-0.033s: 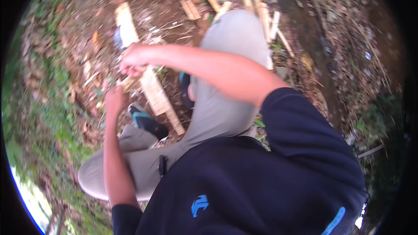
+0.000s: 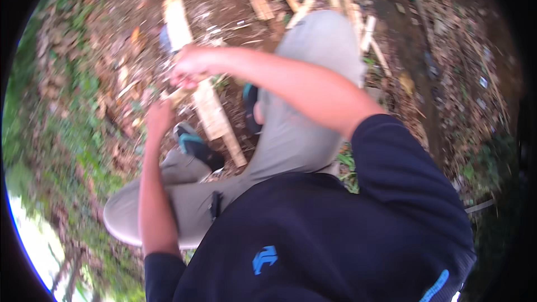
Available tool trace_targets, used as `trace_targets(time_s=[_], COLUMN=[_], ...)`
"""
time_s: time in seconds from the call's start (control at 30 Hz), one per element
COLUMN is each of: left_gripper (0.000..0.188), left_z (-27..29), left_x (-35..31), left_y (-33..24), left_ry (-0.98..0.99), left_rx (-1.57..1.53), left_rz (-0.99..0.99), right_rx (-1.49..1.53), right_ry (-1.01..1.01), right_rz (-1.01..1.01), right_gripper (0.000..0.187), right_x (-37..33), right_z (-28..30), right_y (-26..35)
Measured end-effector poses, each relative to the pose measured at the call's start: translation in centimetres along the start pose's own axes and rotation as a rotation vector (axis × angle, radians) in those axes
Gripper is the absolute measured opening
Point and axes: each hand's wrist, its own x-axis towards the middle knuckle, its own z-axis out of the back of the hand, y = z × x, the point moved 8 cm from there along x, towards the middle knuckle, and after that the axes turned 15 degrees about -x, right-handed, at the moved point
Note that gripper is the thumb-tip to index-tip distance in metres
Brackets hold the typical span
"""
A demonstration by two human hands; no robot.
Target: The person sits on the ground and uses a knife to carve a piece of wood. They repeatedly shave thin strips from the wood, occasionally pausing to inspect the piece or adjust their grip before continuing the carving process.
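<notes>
My right hand (image 2: 193, 66) is closed in a fist over a pale wooden board (image 2: 210, 112); what is inside its fingers is hidden. Just below and to the left, my left hand (image 2: 159, 116) is closed around the end of a short piece of wood (image 2: 179, 96). That piece lies between the two hands, beside the board. The board runs slantwise on the ground, its far part (image 2: 178, 22) showing beyond my right hand. Blur smears the fingers of both hands.
My bent legs in grey trousers (image 2: 305, 95) frame the board, with a dark and teal shoe (image 2: 196, 148) beside it. Several wooden offcuts (image 2: 260, 3) lie at the far side. Leaf litter and green plants (image 2: 67, 128) cover the ground at left.
The whole view has shifted a little, so the hands and board appear slightly farther right. The hands keep nearly the same pose over the board.
</notes>
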Motion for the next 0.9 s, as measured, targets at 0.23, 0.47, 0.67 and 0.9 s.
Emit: trace_targets(time_s=[0.23, 0.47, 0.67, 0.9], left_gripper=[0.05, 0.058, 0.065, 0.072], left_z=[-1.4, -2.0, -2.3, -1.9], left_x=[-1.2, -1.2, -1.5, -0.8], left_y=[3.6, 2.3, 1.7, 3.1], left_ry=[0.213, 0.174, 0.233, 0.131], left_rx=[-0.169, -0.112, -0.131, -0.21], left_rz=[0.296, 0.251, 0.258, 0.326], right_rx=[-0.822, -1.205, -1.213, -1.365], right_ry=[-0.085, -0.055, 0.003, 0.119], right_rz=[-0.058, -0.165, -0.222, -0.183], right_gripper=[0.027, 0.033, 0.038, 0.032], right_x=[0.1, -1.4, -1.3, -0.4], right_z=[0.5, -0.1, -1.0, -2.7], right_y=[-1.1, -1.9, -2.7, -3.9])
